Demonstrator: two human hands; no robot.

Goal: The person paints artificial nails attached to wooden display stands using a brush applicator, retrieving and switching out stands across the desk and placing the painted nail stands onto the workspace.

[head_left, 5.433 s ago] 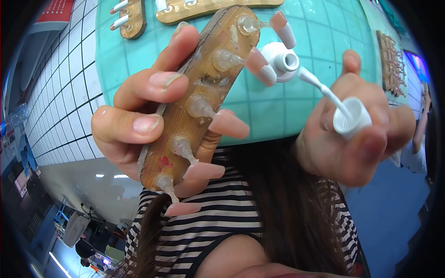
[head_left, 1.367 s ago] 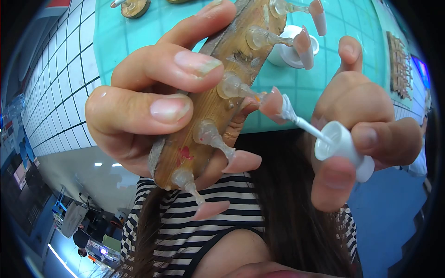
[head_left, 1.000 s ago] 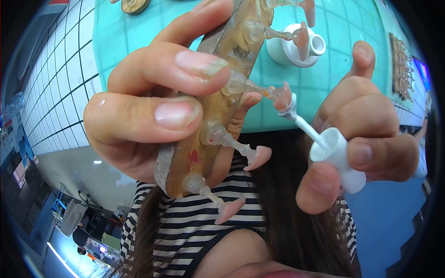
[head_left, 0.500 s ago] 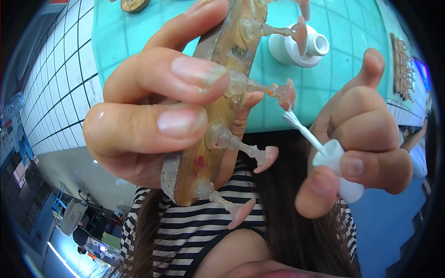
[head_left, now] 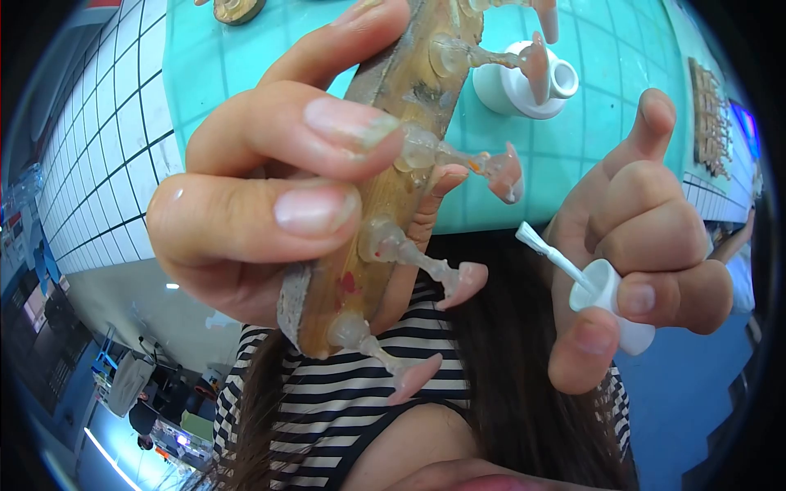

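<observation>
My left hand is wrapped round a wooden nail display stick, held tilted up in front of me. A row of clear pegs runs along the stick, several of them carrying pinkish false nails, such as one false nail near the middle and another at the lower end. My right hand pinches a nail polish brush by its white cap. Its white bristles point up and left, apart from the middle false nail. Behind the stick, an uncapped white polish bottle stands on the green mat.
The green mat covers part of a white tiled table. A round wooden piece lies at the top left of the mat. Another rack of small pegs sits at the far right. A person is in the background, lower left.
My right hand has moved the brush down and to the right, off the middle false nail. The stick in my left hand has shifted slightly.
</observation>
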